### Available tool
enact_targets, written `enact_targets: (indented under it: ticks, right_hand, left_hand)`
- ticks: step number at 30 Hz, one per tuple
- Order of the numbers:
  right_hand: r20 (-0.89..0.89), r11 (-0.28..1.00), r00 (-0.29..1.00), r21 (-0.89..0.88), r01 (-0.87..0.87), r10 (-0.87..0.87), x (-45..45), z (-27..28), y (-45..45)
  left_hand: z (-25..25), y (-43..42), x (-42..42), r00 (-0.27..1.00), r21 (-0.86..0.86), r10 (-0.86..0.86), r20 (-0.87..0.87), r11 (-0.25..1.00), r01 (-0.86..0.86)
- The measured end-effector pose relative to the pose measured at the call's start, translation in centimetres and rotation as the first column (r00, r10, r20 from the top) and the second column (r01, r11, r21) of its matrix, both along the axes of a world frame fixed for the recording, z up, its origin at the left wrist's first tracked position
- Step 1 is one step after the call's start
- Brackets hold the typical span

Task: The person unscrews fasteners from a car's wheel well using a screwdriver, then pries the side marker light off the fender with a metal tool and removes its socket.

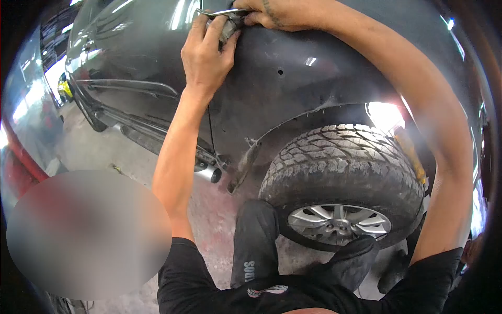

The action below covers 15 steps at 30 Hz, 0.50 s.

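At the top of the view, my left hand [206,57] has its fingers wrapped round a small grey part [228,29] against the dark car body panel [251,73]. A thin metal tool [222,11] lies across the top of that part. My right hand [264,11] reaches in from the right and its fingers close on the tool's right end, beside the part. Both hands are nearly touching. Below them the panel has a small round hole [280,71].
A large tyre [340,172] with a silver wheel stands below the wheel arch. A torn flap [244,166] hangs left of it, near a side step [144,133]. A person with a blurred head [89,235] is at the lower left.
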State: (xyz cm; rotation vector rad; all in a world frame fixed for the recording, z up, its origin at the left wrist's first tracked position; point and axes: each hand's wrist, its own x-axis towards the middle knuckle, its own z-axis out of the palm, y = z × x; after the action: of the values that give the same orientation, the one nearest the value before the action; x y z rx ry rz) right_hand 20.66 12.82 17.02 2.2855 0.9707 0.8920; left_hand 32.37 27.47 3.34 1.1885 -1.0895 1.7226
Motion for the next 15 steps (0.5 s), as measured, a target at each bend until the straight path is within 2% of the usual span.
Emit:
enact_targets:
  ticks: [3, 5, 8, 11, 13, 15]
  right_hand:
    - [-0.019, 1.000, 1.000, 0.031, 0.000, 0.000, 0.2, -0.2, 0.1]
    - [-0.046, 0.982, 0.981, -0.036, 0.187, -0.189, 0.3, -0.2, 0.8]
    - [0.032, 0.988, 0.993, -0.102, 0.116, -0.113, 0.5, -0.6, 0.3]
    - [0.024, 0.986, 0.998, -0.154, 0.057, -0.054, 0.8, -0.6, 0.2]
    - [0.068, 0.984, 0.991, -0.129, 0.122, -0.114, -0.2, -1.2, 0.6]
    - [0.100, 0.978, 0.980, -0.100, 0.185, -0.175, -0.6, -1.8, 0.7]
  left_hand:
    - [0.0, -0.3, 0.5, 0.999, -0.009, 0.002, 0.035, 1.000, -0.002]
    - [0.3, -0.3, 0.4, 0.999, -0.002, -0.002, 0.039, 1.000, 0.002]
    - [0.2, 0.0, 0.2, 0.999, 0.016, 0.022, 0.024, 1.000, -0.022]
    - [0.1, 0.1, -0.3, 0.997, 0.016, 0.069, 0.031, 0.997, -0.070]
    - [0.2, -0.3, -0.5, 0.995, 0.003, 0.086, 0.045, 0.996, -0.087]
    - [0.2, -0.4, -0.9, 0.996, 0.012, 0.019, 0.086, 1.000, -0.020]
